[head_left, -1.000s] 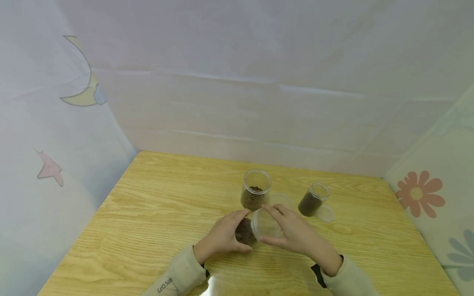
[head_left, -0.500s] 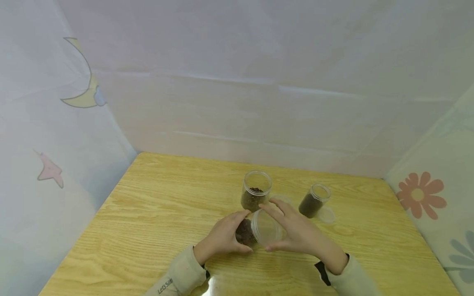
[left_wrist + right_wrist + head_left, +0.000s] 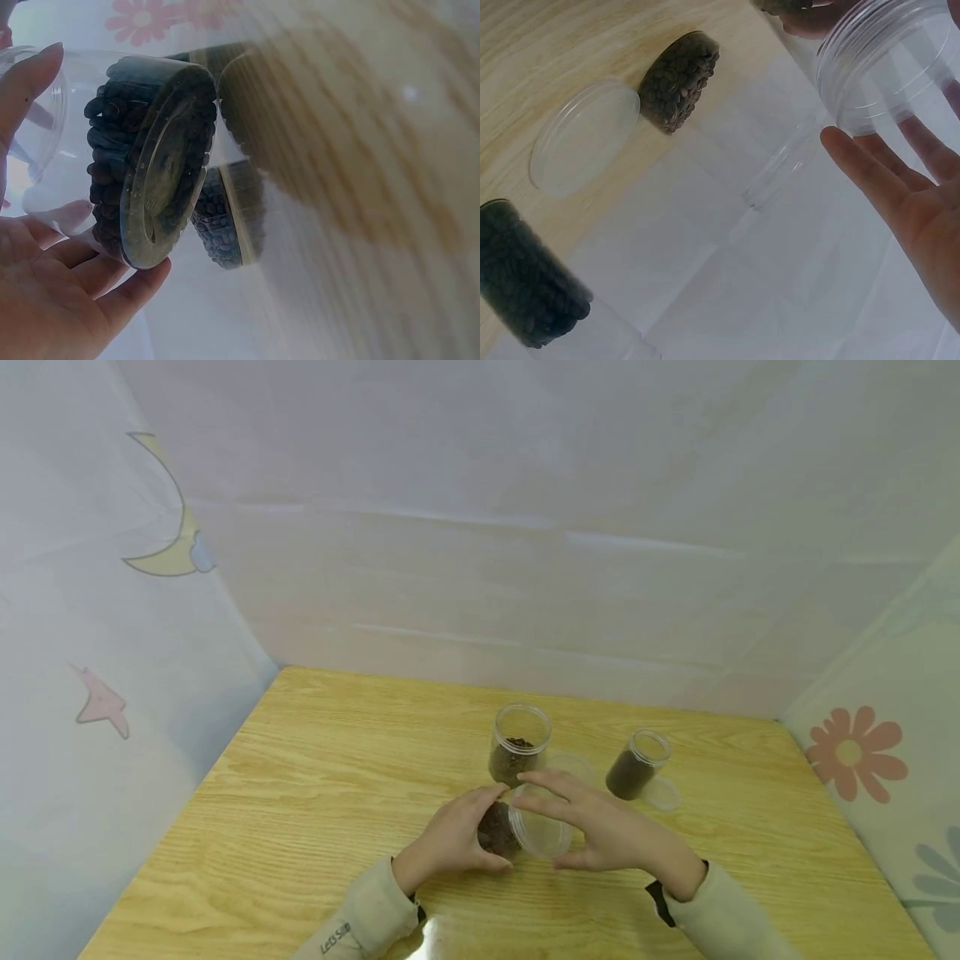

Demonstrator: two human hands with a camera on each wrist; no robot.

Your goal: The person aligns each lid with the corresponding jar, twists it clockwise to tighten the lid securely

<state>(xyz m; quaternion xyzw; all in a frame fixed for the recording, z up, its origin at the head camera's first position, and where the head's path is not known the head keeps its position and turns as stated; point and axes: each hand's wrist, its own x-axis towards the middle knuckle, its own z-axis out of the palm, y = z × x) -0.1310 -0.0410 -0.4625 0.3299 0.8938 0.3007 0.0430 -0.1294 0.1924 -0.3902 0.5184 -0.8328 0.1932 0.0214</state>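
A clear jar [image 3: 498, 832] with dark beans [image 3: 112, 165] inside is tilted over the table, its mouth toward the right. My left hand [image 3: 448, 840] grips it around the bean-filled lower end, thumb on the near side and fingers on the far side. At the jar's mouth is a clear lid [image 3: 543, 833]; whether it sits fully on the rim I cannot tell. My right hand [image 3: 615, 833] spans this lid, fingers over its far edge and thumb at the near edge. In the right wrist view, the right fingers [image 3: 877, 176] show below the ringed, clear rim.
Behind the hands stands a wide uncovered jar [image 3: 517, 752] partly filled with beans, a loose lid [image 3: 567, 767] beside it. A narrower uncovered jar [image 3: 633, 768] of dark beans is farther right, with a small lid [image 3: 662, 794]. Printed cloth [image 3: 480, 568] walls the wooden table [image 3: 337, 752].
My right hand has shifted its fingers and thumb around the lid, the thumb moving right and nearer to me. The left hand and its jar have stayed almost still.
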